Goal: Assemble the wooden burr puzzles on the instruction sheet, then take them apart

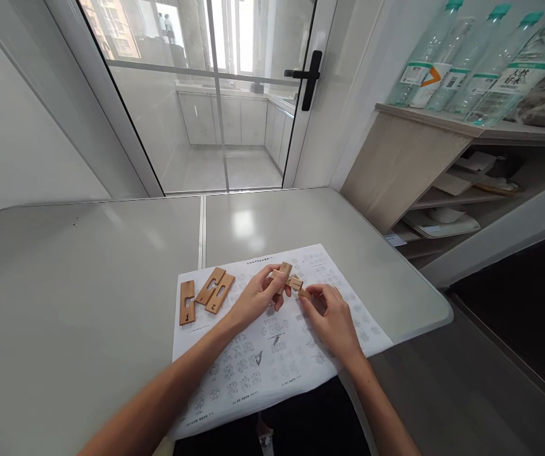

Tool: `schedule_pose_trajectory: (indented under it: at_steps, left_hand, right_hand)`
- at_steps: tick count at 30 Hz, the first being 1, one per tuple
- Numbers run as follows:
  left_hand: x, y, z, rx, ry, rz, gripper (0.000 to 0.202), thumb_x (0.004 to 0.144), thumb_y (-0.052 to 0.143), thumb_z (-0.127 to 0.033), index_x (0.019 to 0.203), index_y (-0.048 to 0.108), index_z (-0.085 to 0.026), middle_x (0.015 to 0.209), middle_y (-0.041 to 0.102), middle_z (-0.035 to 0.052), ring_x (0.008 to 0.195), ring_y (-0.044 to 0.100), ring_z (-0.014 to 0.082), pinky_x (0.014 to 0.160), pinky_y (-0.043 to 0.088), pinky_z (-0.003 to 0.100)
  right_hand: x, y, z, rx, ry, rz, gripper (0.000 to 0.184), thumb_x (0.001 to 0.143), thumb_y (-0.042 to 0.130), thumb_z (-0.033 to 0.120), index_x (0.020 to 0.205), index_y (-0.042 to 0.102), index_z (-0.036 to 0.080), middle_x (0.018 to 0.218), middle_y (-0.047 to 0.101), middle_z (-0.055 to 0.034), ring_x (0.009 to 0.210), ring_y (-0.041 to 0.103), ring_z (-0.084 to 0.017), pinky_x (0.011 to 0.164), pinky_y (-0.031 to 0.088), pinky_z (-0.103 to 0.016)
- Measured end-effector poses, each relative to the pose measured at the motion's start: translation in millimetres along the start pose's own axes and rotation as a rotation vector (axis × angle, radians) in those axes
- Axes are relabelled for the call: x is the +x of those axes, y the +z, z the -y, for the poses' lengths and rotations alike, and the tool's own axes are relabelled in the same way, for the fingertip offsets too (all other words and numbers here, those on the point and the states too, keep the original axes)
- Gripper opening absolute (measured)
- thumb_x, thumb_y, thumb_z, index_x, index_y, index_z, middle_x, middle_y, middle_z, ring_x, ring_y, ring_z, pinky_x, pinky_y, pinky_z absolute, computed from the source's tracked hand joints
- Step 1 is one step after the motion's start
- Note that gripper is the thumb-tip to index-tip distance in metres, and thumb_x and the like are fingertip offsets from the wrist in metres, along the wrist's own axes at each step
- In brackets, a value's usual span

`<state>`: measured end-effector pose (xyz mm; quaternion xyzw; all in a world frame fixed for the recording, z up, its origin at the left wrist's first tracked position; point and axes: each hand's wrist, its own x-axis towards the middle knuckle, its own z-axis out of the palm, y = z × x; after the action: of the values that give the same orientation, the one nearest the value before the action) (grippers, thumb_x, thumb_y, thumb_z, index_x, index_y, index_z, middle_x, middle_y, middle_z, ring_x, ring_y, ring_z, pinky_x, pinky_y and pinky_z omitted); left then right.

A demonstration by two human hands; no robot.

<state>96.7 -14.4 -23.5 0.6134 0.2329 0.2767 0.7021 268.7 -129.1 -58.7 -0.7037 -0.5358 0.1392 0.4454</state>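
My left hand is closed around a small cluster of interlocked wooden puzzle pieces, held a little above the printed sheet. One piece of the cluster stands up between the thumb and fingers. At the cluster's right end, the thumb and fingers of my right hand pinch the tip of a wooden piece; the fingers hide part of it. Left of my hands, flat slotted wooden pieces lie on the sheet: one marked 2, one marked 1 touching it, and a notched one at the sheet's left edge.
The sheet, covered with small diagrams, lies on a pale table and hangs over its front edge. Behind the table is a glazed door with a black handle. A shelf unit at right carries several plastic bottles.
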Motion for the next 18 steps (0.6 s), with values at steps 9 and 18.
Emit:
schedule_pose_trajectory:
  at_steps: [9,18]
  left_hand:
    - [-2.7,2.2,-1.0,0.06,-0.034,0.028,0.048,0.099,0.062,-0.057,0.127,0.053,-0.019,0.086,0.073,0.0023,0.048,0.058,0.0078,0.052,0.047,0.023]
    - [-3.5,4.4,0.7,0.086,-0.049,0.028,0.048,0.098,0.065,-0.055,0.128,0.053,-0.02,0.089,0.077,0.0049,0.046,0.062,0.0094,0.047,0.051,0.022]
  right_hand:
    - [0.6,0.5,-1.2,-0.005,-0.024,0.031,0.026,0.099,0.064,0.051,0.103,0.067,0.025,0.105,0.072,-0.0084,0.101,0.062,-0.03,0.086,0.051,-0.043]
    - [1.3,-5.7,6.7,0.135,-0.008,0.005,0.033,0.108,0.047,0.051,0.107,0.07,0.027,0.114,0.071,-0.0063,0.109,0.064,-0.027,0.093,0.05,-0.044]
